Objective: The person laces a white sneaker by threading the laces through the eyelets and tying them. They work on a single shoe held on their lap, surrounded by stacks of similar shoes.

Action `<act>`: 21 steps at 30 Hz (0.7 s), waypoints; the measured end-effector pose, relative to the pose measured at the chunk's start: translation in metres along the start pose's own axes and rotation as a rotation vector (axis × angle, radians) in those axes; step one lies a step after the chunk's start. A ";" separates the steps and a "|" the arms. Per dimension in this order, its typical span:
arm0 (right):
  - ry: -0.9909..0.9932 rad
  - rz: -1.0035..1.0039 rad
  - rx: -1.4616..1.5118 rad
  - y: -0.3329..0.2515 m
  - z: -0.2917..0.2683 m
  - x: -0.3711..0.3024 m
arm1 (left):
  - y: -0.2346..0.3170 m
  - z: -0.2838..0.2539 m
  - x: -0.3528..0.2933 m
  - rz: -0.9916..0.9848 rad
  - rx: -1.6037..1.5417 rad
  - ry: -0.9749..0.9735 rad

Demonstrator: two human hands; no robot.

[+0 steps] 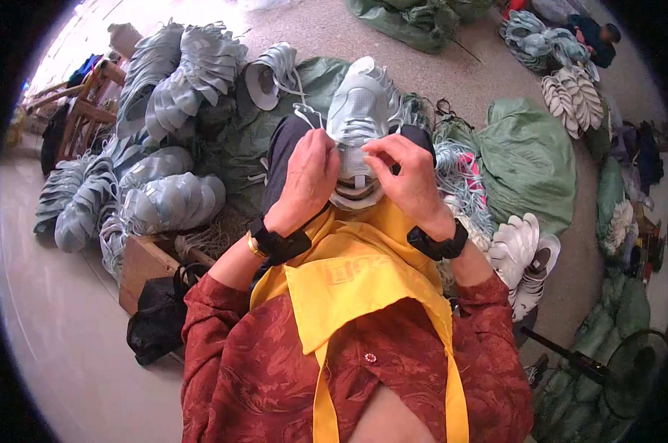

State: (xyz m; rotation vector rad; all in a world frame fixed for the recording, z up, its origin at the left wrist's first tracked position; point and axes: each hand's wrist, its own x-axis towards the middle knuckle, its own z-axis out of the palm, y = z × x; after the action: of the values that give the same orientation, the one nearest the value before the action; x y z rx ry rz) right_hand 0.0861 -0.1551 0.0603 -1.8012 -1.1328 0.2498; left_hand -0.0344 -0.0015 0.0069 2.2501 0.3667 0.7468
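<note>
A pale grey-blue shoe upper [358,103] rests on my lap, toe pointing away from me, with laces threaded across its middle. My left hand [308,173] is at the left edge of its eyelets, fingers pinched together. A loose white shoelace [308,114] loops up beside those fingertips and seems to run into them. On the opposite side, my right hand [408,173] has its thumb and forefinger brought together over the tongue. Whatever that pinch holds is too small to make out. Below the tongue, another pale upper [356,198] lies partly hidden against my yellow apron [348,284].
Stacks of nested grey-blue uppers [190,77] stand to the left, by a wooden box [143,269] and a black bag [160,317]. On the right are a green sack [526,166], bundled laces [456,173] and white uppers [517,247]. A person [596,37] is at the far right.
</note>
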 end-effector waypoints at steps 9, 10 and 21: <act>-0.048 -0.211 -0.326 0.030 0.042 0.023 | -0.005 -0.001 0.008 -0.068 -0.055 -0.067; -0.051 -0.220 -0.327 0.030 0.044 0.025 | -0.004 -0.003 0.008 -0.080 -0.054 -0.081; 0.046 0.225 0.955 -0.009 -0.119 -0.011 | -0.001 -0.013 0.012 -0.033 -0.086 -0.029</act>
State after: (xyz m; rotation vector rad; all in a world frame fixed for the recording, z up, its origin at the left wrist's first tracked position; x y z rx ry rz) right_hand 0.1456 -0.2354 0.1264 -1.0528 -0.5926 0.7371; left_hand -0.0327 0.0116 0.0182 2.1670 0.3506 0.6997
